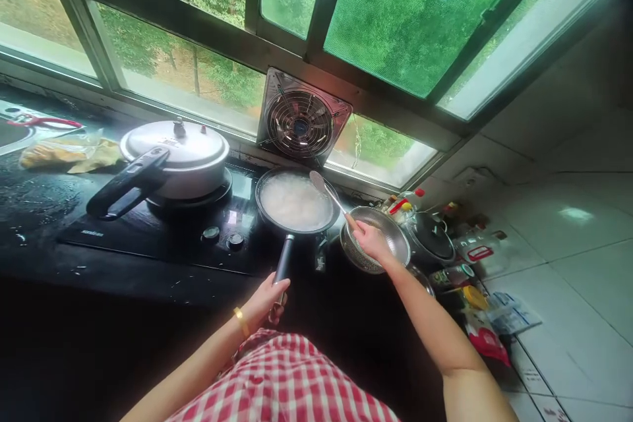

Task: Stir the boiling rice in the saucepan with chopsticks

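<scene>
A black frying pan [262, 211] full of white frothy liquid stands on the right burner of the black stove [148, 234]. My left hand [267, 300] grips the end of the pan's long dark handle [283, 260]. My right hand [370, 239] holds a metal ladle [324, 190] whose bowl hovers over the pan's far right rim. Just under my right hand sits a metal mesh strainer bowl [390, 231].
A silver pressure cooker [175, 155] with a black handle sits on the left burner. An exhaust fan [301, 122] is set in the window behind. A lidded dark pot [432, 244], bottles and packets [487, 336] crowd the counter at right. A plastic bag [69, 155] lies far left.
</scene>
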The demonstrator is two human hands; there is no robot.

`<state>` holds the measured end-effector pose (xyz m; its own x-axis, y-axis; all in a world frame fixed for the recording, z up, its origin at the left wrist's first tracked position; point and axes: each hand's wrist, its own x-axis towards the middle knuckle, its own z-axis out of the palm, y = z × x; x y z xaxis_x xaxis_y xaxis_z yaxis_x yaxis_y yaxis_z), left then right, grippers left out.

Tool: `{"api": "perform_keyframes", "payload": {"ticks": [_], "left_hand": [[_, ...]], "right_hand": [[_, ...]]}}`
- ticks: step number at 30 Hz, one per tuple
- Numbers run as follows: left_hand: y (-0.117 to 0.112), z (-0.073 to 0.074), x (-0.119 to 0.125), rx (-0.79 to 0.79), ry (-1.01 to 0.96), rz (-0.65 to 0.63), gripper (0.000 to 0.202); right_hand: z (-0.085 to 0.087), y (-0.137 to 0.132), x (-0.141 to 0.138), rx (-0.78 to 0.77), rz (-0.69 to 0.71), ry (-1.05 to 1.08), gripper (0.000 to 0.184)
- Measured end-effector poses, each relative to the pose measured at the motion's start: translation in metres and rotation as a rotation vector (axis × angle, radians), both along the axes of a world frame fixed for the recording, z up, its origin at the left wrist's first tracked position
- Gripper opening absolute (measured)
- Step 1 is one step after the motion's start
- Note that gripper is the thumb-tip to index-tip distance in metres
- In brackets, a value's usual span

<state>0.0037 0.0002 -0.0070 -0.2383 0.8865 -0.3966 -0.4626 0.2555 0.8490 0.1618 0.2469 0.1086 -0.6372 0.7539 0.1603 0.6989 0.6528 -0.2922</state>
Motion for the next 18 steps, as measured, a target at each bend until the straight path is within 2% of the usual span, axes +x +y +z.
{"api": "perform_keyframes", "payload": {"ticks": [6, 9, 13, 18], "left_hand": [[-0.001, 0.000, 0.000, -0.001, -0.002, -0.010, 0.048], [-0.001, -0.001, 0.000, 0.002, -0.004, -0.011, 0.048], [0.000, -0.005, -0.001, -0.002, -0.004, -0.021, 0.045], [0.002, -0.009, -0.001, 0.002, -0.015, -0.015, 0.043]], "right_hand": [[-0.013, 0.017, -0.006, 0.041, -0.041, -0.141, 0.022], [-0.011, 0.017, 0.004, -0.117, -0.042, -0.131, 0.025], [0.012, 0.009, 0.018, -0.447, -0.107, -0.125, 0.024], [0.051, -0.004, 0.029, -0.677, -0.102, -0.181, 0.031]]}}
